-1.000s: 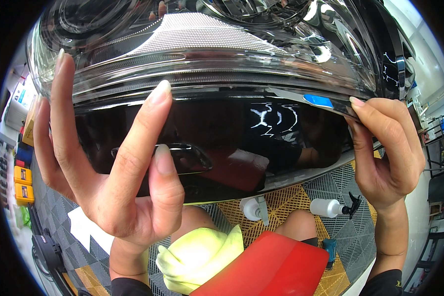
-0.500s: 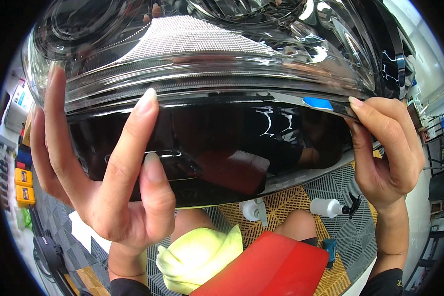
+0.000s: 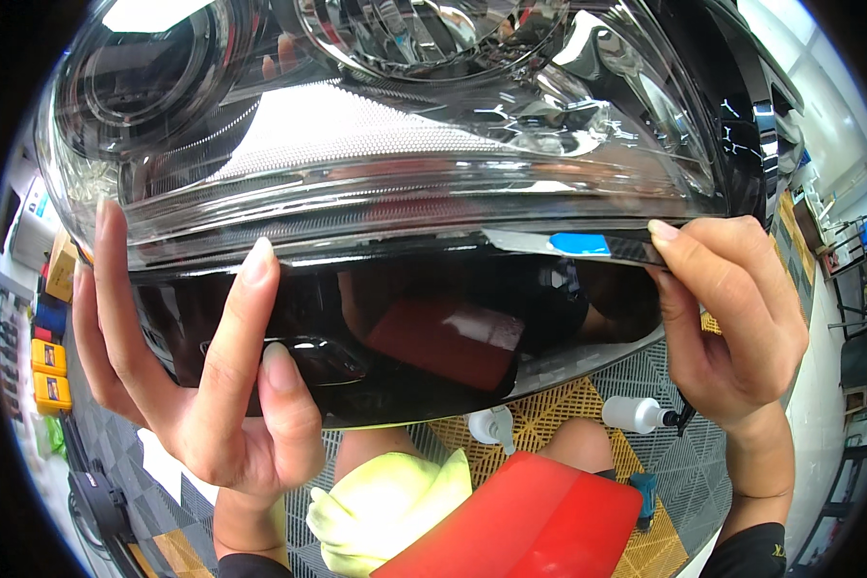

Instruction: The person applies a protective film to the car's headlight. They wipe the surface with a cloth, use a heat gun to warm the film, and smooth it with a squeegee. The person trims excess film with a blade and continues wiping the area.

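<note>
A clear car headlight (image 3: 424,173) with chrome and dark inner parts fills the upper view. Below it curves a glossy black panel (image 3: 424,337). My left hand (image 3: 212,395) has its fingers spread, the index fingertip at the panel's upper edge and the thumb over its face. Between thumb and index finger, my right hand (image 3: 732,318) pinches the end of a slim, pointed strip (image 3: 631,250) with a silvery tip and a bright blue patch; it lies along the seam under the headlight. Whether the strip is a blade I cannot tell.
Close below the panel are a yellow-green cloth (image 3: 385,511) and a red glossy panel (image 3: 530,520). White spray bottles (image 3: 634,414) stand or lie on the grey and yellow floor grating (image 3: 578,385). Yellow boxes (image 3: 50,374) are at the far left.
The headlight and both hands sit lower in the view. My right hand, with the strip, is also slightly farther left. My left hand keeps its spread pose.
</note>
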A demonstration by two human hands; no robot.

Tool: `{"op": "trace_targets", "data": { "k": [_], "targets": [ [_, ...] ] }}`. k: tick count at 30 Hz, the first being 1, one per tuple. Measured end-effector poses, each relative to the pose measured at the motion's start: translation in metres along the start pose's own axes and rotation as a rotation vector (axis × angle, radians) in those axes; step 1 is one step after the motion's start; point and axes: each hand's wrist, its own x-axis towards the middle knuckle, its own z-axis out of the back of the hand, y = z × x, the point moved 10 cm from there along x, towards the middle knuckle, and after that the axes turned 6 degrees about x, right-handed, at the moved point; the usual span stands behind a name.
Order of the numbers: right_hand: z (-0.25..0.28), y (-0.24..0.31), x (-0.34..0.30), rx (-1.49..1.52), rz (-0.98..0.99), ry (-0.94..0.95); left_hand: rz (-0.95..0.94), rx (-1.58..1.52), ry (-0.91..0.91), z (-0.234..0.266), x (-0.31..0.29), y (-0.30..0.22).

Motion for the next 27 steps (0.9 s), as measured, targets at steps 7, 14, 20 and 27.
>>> {"op": "trace_targets", "data": {
  "k": [7, 14, 20, 27],
  "targets": [
    [-0.0023, -0.0058, 0.0025, 0.044, 0.016, 0.003, 0.015, -0.013, 0.015, -0.0051, -0.0005, 0.0022],
    [-0.0027, -0.0085, 0.0029, 0.049, -0.002, 0.008, 0.020, -0.012, 0.035, -0.0065, 0.0007, 0.0019],
    [-0.0023, -0.0096, 0.0016, 0.034, -0.018, 0.025, 0.012, -0.008, 0.026, -0.0063, -0.0007, -0.0006],
    [0.0009, -0.0068, 0.0001, 0.006, -0.027, 0.037, 0.006, -0.001, 0.013, -0.0047, -0.0012, -0.0008]
  ]
}}
